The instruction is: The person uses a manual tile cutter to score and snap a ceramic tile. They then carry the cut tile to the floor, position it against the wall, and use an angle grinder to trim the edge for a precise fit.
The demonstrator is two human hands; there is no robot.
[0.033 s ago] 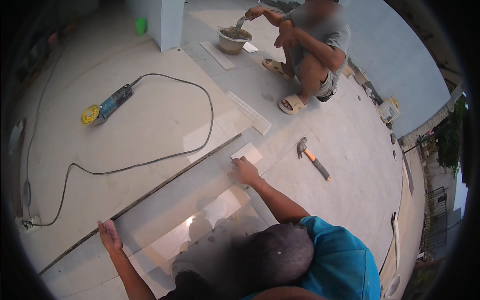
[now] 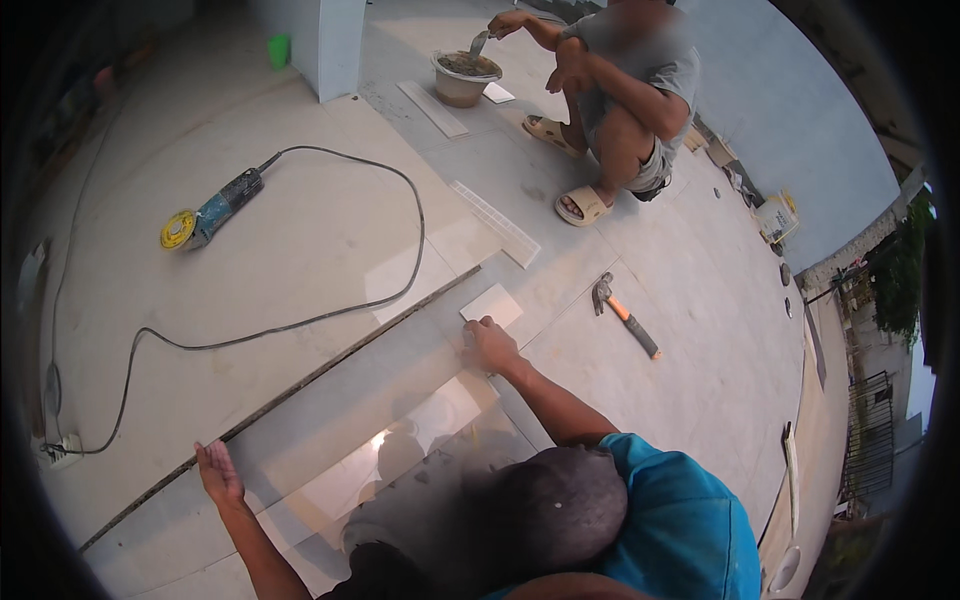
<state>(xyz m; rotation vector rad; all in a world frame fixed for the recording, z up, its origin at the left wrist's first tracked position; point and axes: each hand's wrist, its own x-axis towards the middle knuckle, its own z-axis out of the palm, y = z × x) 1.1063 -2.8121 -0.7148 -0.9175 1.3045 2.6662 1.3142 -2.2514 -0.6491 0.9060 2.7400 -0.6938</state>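
Note:
A long grey strip of floor tile (image 2: 345,385) lies in front of me, beside a narrow dark gap in the floor. At its left end is my left hand (image 2: 222,473), palm turned inward and fingers stretched out. My right hand (image 2: 490,347) is at the other end, fingers curled down beside a small white tile piece (image 2: 495,306). Whether its fingertips grip the strip's edge or that piece cannot be made out. Nearer me, a glossy tile surface (image 2: 350,480) reflects light; a dark rounded shape (image 2: 560,500) covers part of it.
A claw hammer (image 2: 627,317) lies to the right. An angle grinder (image 2: 212,210) with a trailing cord rests at the left. Narrow tile strips (image 2: 497,224) lie farther off. Beyond, a squatting person (image 2: 625,120) holds a trowel in a tub of mortar (image 2: 465,80).

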